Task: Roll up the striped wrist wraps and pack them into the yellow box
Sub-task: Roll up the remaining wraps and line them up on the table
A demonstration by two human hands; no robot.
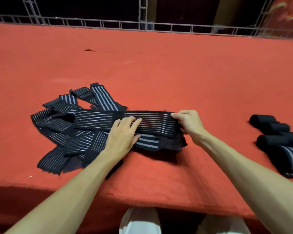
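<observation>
A heap of black wrist wraps with white stripes (64, 132) lies on the red table (159, 73), left of centre. One long wrap (156, 121) is stretched flat across the top of the heap. My left hand (122, 137) presses flat on its middle with straight fingers. My right hand (189, 122) pinches the wrap's right end, fingers curled round the edge. Several rolled wraps (277, 132) sit at the right edge of the table. No yellow box is in view.
The table's near edge (142, 196) runs just below my forearms, with my knees under it. A metal railing (142, 26) stands behind the far edge. Bare red cloth stretches between the heap and the rolled wraps.
</observation>
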